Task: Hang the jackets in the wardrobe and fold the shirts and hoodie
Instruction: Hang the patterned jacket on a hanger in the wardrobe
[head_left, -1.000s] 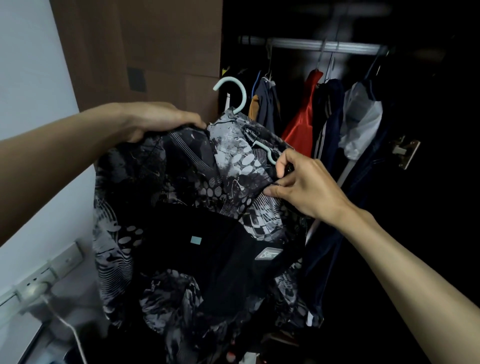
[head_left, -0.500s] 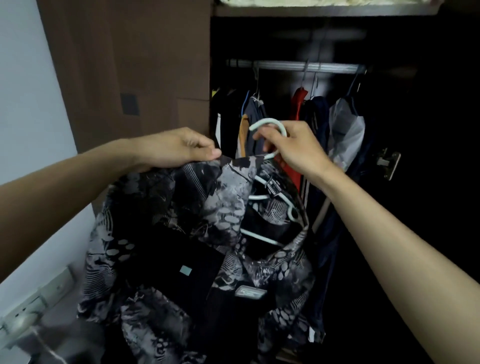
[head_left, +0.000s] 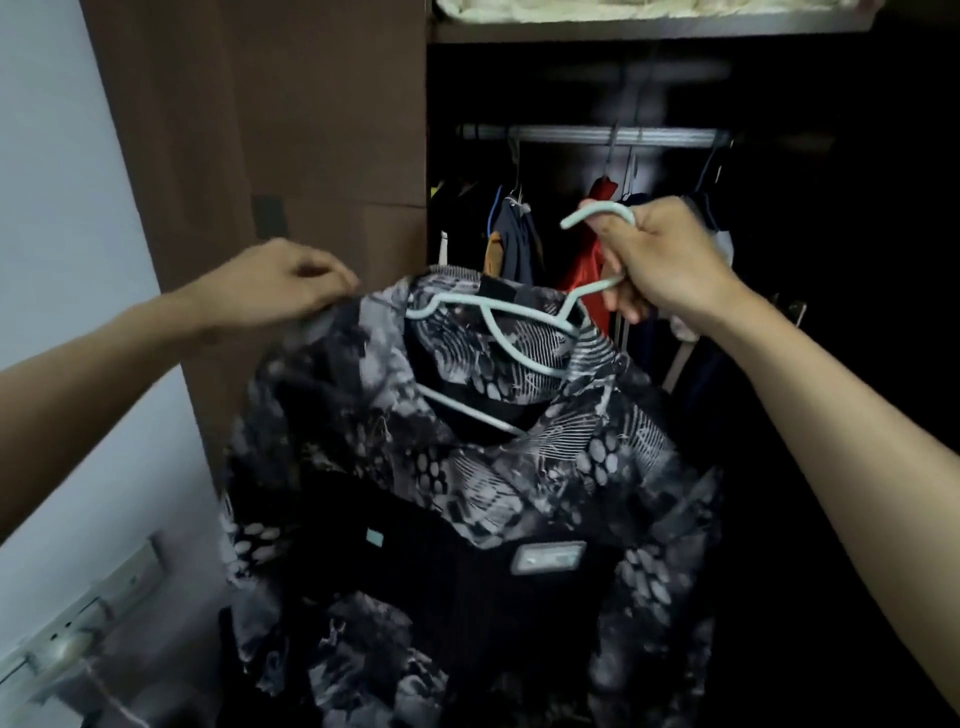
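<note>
Hanging step under way: one patterned jacket (head_left: 467, 493) on one pale hanger (head_left: 498, 332), held up before the open wardrobe (head_left: 675, 78). Right hand (head_left: 660, 260) at two o'clock, fingers curled round the hanger's neck. Left hand (head_left: 280, 286) at ten o'clock, pinching the jacket's shoulder. Next, probably: lift, hook over the one rail (head_left: 597, 135) at twelve o'clock, free gap needed. Hung garments beyond: perhaps five or six, too dark to count surely.
</note>
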